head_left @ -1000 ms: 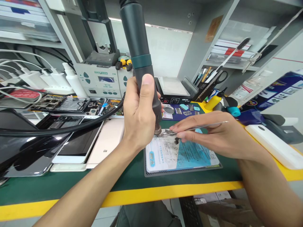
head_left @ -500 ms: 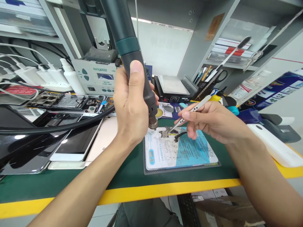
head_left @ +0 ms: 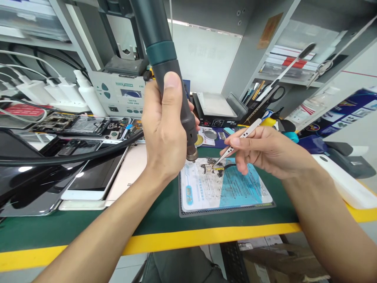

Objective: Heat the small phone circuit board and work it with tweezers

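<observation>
My left hand is wrapped round the handle of a dark hot air gun. Its metal nozzle points down, just left of and above a small circuit board. Between the thumb and fingers of my right hand are white tweezers with holes along them. Their tips reach the board; whether they grip part of it I cannot tell. A black flex cable runs from the board toward my right fingers. Under the board lies a white and blue printed mat.
Left are several phones, among them a white one, and a thick black hose. A hot air station stands behind my left hand. At the back is a small heating plate. A white phone-like slab lies right.
The tweezers and my right hand have shifted slightly to the right. The circuit board and its cable have turned a little and moved with the tips. The hot air gun is nearly where it was.
</observation>
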### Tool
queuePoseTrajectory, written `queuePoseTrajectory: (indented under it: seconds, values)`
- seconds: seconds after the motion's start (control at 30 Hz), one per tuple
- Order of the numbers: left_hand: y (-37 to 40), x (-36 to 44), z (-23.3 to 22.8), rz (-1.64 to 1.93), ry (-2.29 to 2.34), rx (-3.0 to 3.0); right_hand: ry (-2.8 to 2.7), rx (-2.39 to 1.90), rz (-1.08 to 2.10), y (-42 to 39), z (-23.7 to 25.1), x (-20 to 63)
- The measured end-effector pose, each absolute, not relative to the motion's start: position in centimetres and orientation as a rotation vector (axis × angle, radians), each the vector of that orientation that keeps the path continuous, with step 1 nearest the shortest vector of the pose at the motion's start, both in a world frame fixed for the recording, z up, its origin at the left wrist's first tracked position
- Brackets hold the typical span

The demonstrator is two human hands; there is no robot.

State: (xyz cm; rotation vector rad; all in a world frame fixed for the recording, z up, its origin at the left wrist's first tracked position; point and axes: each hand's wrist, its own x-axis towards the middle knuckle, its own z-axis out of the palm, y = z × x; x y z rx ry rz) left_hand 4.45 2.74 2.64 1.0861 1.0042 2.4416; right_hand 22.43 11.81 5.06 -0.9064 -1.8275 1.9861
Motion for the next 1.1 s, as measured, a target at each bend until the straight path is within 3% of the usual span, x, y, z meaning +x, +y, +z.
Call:
queuePoseTrajectory:
  seconds: [0.23,0.4,0.5,1.1]
  values:
    - [2.7,4.4,2.6,2.446,1.013,1.099,-1.909,-0.909,1.892,11.8,5.0,22.4]
    - [2.9,4.5,2.6,2.450,1.007,1.072,-2.264,-0.698,1.336,10.5,5.1,23.0]
    - [2.8,4.6,2.7,2.443,1.003,1.057,-2.440,-0.545,1.187,9.5,5.3,23.5]
    - [2.0,5.5,3.2,2.380,1.031,1.052,-2.501,-0.424,1.171,8.5,5.4,23.6]
